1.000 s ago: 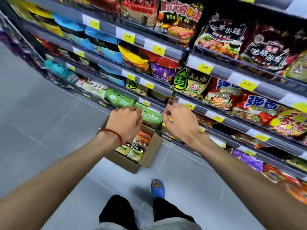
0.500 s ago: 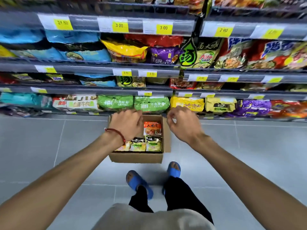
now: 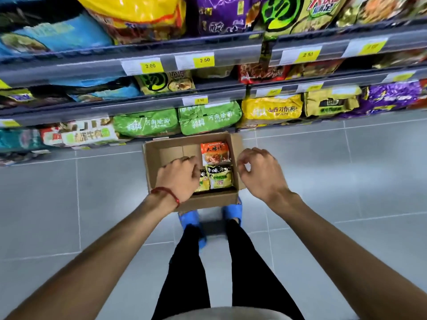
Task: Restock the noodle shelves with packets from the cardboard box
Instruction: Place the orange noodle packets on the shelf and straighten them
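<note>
An open cardboard box [image 3: 161, 150] stands on the grey floor in front of the shelves. Inside it lie an orange noodle packet [image 3: 215, 152] at the back right and a yellow-and-black packet [image 3: 220, 177] in front of it; another like it is partly hidden under my left hand [image 3: 179, 177]. That hand hovers over the box's left half, fingers curled down, holding nothing I can see. My right hand [image 3: 258, 173] floats over the box's right flap, fingers loosely apart and empty. Two green packets [image 3: 178, 122] fill the bottom shelf just behind the box.
Grey shelves [image 3: 161, 107] with yellow price tags [image 3: 150, 65] rise behind the box, packed with yellow, purple, blue and green packets. My feet in blue slippers [image 3: 233, 210] stand right against the box's near side. Tiled floor stretches to both sides.
Both hands have come down from the green packets on the bottom shelf to above the box. The view has tilted downward and closer to the shelves.
</note>
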A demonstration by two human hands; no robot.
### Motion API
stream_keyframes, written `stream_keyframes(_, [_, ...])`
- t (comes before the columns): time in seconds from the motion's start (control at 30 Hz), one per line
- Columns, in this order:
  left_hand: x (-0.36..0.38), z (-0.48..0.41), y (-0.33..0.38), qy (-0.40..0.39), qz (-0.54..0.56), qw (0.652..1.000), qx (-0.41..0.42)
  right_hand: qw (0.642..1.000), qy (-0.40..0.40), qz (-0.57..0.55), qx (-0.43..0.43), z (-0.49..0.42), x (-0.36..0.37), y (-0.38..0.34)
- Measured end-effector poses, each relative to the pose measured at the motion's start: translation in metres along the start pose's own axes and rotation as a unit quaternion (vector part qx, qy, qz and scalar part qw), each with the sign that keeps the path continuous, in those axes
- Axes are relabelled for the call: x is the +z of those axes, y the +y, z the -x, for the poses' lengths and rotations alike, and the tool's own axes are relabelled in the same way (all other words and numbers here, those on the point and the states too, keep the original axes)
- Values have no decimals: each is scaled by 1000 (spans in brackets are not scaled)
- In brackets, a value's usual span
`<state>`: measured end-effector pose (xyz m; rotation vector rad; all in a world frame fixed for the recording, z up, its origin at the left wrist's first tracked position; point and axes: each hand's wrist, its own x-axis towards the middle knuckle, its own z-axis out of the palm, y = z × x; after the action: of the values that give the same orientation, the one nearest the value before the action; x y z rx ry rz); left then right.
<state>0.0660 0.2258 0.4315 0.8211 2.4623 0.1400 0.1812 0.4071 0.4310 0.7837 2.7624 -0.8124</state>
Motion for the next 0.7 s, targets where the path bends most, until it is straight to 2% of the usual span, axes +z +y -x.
stream_keyframes(0.3, [153, -81, -81, -45, 94, 994, -20, 998, -15, -26, 61, -52, 159, 33])
stream_keyframes(0.53, [283, -146, -138, -67, 92, 993, -28, 996, -46, -29, 66, -92, 297, 79])
stream_keyframes(0.7, [381, -210, -163, -91, 151, 984, -38, 996, -50, -17, 77, -123, 378, 127])
